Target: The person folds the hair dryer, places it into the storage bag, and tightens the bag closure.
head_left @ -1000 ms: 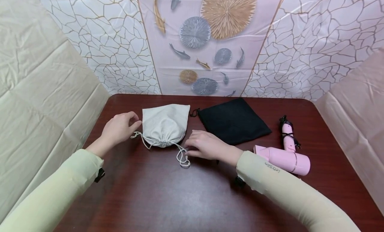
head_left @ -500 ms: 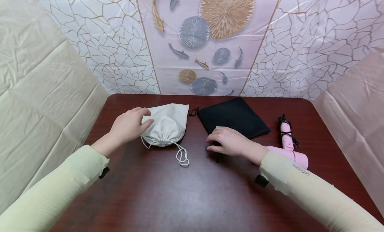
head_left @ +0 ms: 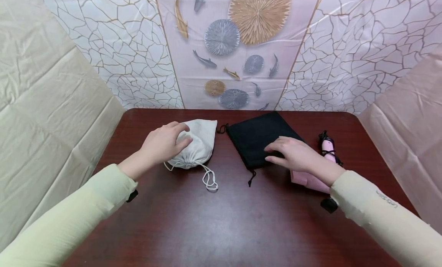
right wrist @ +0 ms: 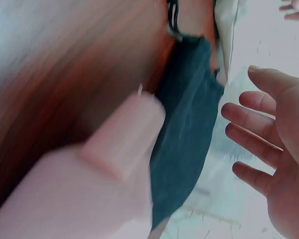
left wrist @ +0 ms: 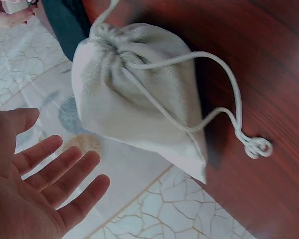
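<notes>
A cream drawstring bag point(head_left: 203, 138), gathered shut at its near end with white cords point(left wrist: 229, 99) trailing out, lies left of the middle. My left hand point(head_left: 162, 143) hovers over its left side, fingers spread and holding nothing; the left wrist view shows the palm apart from the cloth. To the right a flat black drawstring bag point(head_left: 252, 138) lies on the table, its contents not visible. Over its right part hangs my right hand point(head_left: 291, 154), fingers loosely bent around nothing. Beneath that hand and forearm, a pink hair dryer point(head_left: 307, 180) is partly hidden; it looks blurred in the right wrist view.
The dark red wooden table point(head_left: 207, 228) carries all these things. Its back edge meets a patterned cloth wall point(head_left: 138, 67), and pale fabric panels point(head_left: 45, 136) stand at both sides. A black cord point(head_left: 322, 136) is wrapped round the dryer's handle.
My right hand has moved right, from beside the cream bag's cords to over the black bag. My left hand has shifted right, over the cream bag. The bags and dryer stay put.
</notes>
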`<state>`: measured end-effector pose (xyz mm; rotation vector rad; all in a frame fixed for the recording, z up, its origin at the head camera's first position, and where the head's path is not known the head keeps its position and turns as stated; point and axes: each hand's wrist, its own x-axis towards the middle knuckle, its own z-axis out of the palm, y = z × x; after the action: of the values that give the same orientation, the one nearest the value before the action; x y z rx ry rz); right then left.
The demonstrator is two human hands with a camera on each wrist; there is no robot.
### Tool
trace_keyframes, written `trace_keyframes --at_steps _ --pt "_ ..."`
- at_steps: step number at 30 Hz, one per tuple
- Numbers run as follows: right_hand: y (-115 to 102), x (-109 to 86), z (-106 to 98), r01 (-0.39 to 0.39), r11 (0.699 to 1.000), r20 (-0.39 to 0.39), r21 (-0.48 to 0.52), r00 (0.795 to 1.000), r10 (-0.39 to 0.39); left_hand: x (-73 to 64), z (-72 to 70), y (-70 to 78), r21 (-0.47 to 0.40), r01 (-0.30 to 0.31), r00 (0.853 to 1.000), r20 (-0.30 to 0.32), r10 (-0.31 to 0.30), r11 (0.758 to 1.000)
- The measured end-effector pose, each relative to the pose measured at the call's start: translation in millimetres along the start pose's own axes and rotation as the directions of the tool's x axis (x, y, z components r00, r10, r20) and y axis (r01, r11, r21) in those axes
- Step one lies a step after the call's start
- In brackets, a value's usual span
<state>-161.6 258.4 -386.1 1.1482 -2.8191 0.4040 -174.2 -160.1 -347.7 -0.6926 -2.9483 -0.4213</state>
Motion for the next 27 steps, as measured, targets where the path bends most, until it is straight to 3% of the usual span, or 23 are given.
trace_keyframes --at_steps 9,18,23,27 --pt "36 -34.7 -17 -0.117 0.992 0.026 -0.050 0.993 0.118 2.7 7.2 17.6 -0.021 -0.028 1.000 0.007 0.028 0.999" --pt "73 -68.4 -30 -0.237 0.962 0.111 -0.134 0.961 0.252 1.2 10.0 30.8 -0.017 -0.104 0.995 -0.011 0.103 0.994" --pt "87 -87.7 -36 -0.230 0.958 0.137 -0.171 0.957 0.254 -0.8 13.8 38.6 -0.006 -0.184 0.982 -0.042 0.184 0.983" --pt "96 -103.6 -39 -0.149 0.966 0.115 -0.210 0.978 0.175 -2.1 17.8 44.8 -0.007 -0.226 0.974 -0.035 0.226 0.974"
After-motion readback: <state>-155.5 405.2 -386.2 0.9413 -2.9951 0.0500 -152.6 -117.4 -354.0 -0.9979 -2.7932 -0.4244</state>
